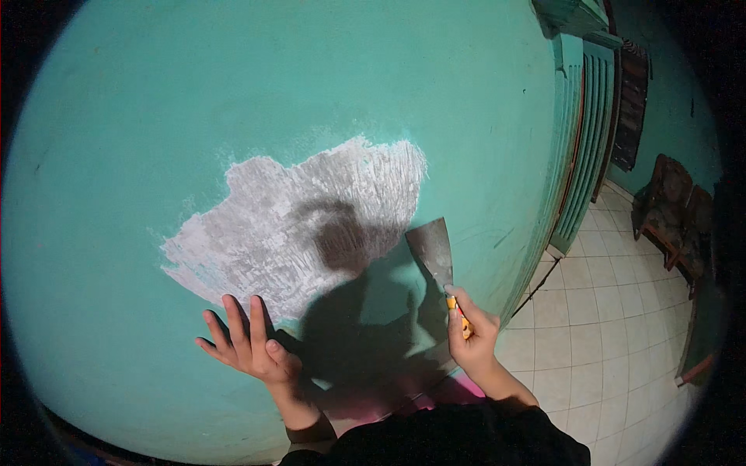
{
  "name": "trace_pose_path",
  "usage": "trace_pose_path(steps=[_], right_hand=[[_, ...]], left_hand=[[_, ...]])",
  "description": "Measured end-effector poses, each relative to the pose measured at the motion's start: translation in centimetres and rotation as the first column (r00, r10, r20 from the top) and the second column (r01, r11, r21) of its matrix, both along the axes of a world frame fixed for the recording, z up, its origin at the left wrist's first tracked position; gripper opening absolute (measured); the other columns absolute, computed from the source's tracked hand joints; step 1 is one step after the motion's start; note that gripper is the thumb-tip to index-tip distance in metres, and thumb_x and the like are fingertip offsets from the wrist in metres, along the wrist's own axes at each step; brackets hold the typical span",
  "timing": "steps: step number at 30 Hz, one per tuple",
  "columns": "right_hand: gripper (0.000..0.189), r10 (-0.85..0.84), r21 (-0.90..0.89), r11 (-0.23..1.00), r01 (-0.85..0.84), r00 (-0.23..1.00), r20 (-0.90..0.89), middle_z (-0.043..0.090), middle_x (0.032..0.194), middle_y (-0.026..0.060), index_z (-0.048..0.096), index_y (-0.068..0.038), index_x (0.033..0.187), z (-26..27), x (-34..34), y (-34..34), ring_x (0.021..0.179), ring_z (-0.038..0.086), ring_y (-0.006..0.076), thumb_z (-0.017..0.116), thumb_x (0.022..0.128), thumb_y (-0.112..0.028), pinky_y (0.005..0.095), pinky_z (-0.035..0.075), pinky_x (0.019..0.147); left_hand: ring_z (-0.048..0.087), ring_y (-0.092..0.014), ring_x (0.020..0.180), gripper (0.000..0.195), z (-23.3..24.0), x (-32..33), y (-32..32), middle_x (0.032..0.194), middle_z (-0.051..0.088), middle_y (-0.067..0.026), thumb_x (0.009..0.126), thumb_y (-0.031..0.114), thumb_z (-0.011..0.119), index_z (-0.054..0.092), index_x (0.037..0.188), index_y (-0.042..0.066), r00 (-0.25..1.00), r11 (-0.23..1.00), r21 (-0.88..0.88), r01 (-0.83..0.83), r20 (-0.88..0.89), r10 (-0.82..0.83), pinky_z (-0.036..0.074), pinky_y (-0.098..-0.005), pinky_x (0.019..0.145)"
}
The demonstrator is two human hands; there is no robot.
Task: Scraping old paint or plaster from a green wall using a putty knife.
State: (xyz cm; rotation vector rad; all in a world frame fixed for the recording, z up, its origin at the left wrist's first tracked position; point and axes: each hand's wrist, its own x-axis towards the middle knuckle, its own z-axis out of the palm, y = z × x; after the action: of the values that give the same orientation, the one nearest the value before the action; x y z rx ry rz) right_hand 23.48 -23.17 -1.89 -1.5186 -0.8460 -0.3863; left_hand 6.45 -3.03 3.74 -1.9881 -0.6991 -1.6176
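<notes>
In my right hand (pixel 475 332) is a putty knife (pixel 434 244), held by its yellow patterned handle. Its wide metal blade points up, close to the lower right edge of a bare patch (pixel 262 215) on the green painted wall (pixel 145 105). The patch is greyish white, with scrape marks and ragged paint edges. My left hand (pixel 250 343) has its fingers spread near the patch's lower edge and holds nothing. Whether its palm touches the wall I cannot tell. A dark shadow falls across the patch and the wall below it.
To the right stands a green ribbed door frame (pixel 571 145), beyond the wall's edge. Pale square tiles (pixel 588 303) cover the floor there. A dark chair (pixel 667 204) with wooden parts sits farther back. Something pink (pixel 463 387) shows low by the wall.
</notes>
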Motion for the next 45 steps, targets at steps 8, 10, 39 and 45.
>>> trace_pose_path(steps=[8, 10, 39, 45], right_hand=[[0.030, -0.007, 0.017, 1.000, 0.007, 1.000, 0.007, 0.056, 0.063, 0.0112, 0.060, 0.001, 0.109, 0.1, 0.2, 0.3, 0.048, 0.051, 0.0132, 0.055, 0.080, 0.001, 0.0241, 0.041, 0.049], [0.030, -0.013, -0.006, 1.000, 0.013, 1.000, -0.010, 0.056, 0.062, 0.0106, 0.060, 0.001, 0.109, -0.2, 0.3, 0.4, 0.048, 0.050, 0.0122, 0.055, 0.080, 0.000, 0.0238, 0.040, 0.049], [0.027, -0.036, 0.054, 0.998, 0.038, 0.998, -0.042, 0.056, 0.062, 0.0065, 0.061, 0.002, 0.109, 1.2, 0.0, 0.3, 0.051, 0.048, 0.0059, 0.055, 0.082, 0.001, 0.0211, 0.039, 0.049], [0.029, -0.020, 0.099, 0.995, 0.024, 0.999, -0.047, 0.044, 0.059, -0.0035, 0.059, 0.001, 0.114, 0.3, 0.1, 0.6, 0.051, 0.039, 0.0018, 0.051, 0.085, 0.000, 0.0175, 0.030, 0.048]], left_hand=[[0.035, -0.035, 0.128, 0.056, 0.2, 0.0, -0.1, 0.129, 0.051, -0.0100, 0.095, 0.037, 0.017, 0.063, 0.114, 0.013, 1.000, 1.000, -0.012, -0.001, 0.015, 0.002, 0.005, -0.0500, 0.110], [0.034, -0.035, 0.128, 0.056, 0.2, 0.1, -0.1, 0.129, 0.051, -0.0100, 0.095, 0.037, 0.017, 0.063, 0.114, 0.013, 1.000, 1.000, -0.007, 0.005, 0.014, -0.005, 0.005, -0.0500, 0.110], [0.034, -0.034, 0.129, 0.055, 0.3, 0.0, -0.5, 0.130, 0.051, -0.0087, 0.095, 0.037, 0.016, 0.063, 0.114, 0.014, 1.000, 1.000, -0.019, -0.001, 0.012, 0.001, 0.005, -0.0505, 0.109], [0.034, -0.034, 0.129, 0.056, 0.0, 0.0, -0.4, 0.130, 0.051, -0.0081, 0.095, 0.038, 0.016, 0.063, 0.114, 0.015, 1.000, 1.000, -0.007, 0.024, 0.013, -0.024, 0.004, -0.0499, 0.110]])
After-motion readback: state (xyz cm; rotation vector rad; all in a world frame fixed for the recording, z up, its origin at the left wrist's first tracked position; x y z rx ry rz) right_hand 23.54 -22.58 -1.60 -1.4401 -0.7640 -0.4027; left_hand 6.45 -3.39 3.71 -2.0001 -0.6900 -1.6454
